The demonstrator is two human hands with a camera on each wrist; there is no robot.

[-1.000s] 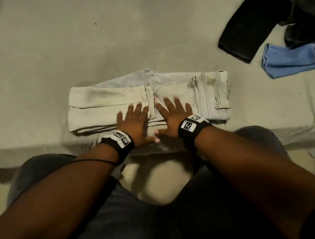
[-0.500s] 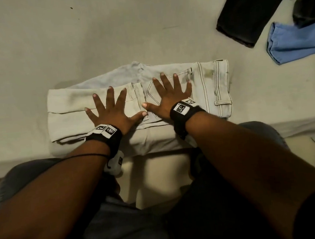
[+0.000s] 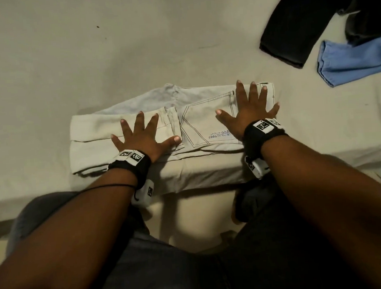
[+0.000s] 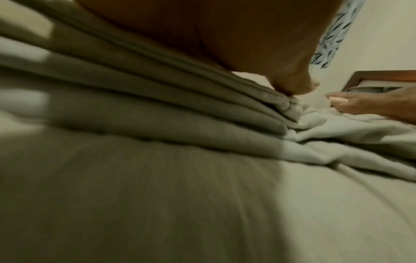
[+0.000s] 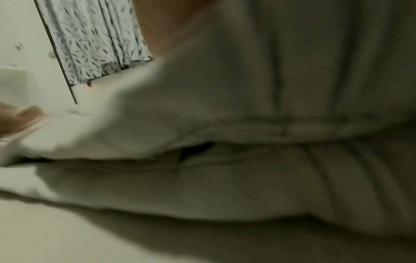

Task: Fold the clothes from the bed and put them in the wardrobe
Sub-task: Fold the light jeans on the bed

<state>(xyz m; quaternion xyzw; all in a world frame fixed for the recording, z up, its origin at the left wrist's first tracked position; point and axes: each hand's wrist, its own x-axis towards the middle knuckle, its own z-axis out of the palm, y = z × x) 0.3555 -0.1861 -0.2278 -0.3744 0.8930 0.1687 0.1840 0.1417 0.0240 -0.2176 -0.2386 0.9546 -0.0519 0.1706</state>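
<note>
A pair of pale beige jeans [image 3: 197, 125] lies folded in layers near the front edge of the bed [image 3: 86, 50]. My left hand [image 3: 142, 136] presses flat on the folded leg part, fingers spread. My right hand [image 3: 249, 107] presses flat on the waist end by the back pocket, fingers spread too. The left wrist view shows the stacked folds of the jeans [image 4: 157, 99] under my palm, with my right hand's thumb [image 4: 364, 105] resting beyond them. In the right wrist view the blurred jeans [image 5: 247, 160] fill most of the picture.
A black garment [image 3: 307, 16] and a folded blue cloth [image 3: 351, 63] lie at the bed's far right. The bed's edge runs just in front of my knees. A patterned curtain [image 5: 94, 39] and a wooden headboard [image 4: 382, 78] stand behind the bed.
Both hands have slid apart over the jeans: the right one went right to the waistband end, the left one stayed on the leg part. The pocket between them is now uncovered.
</note>
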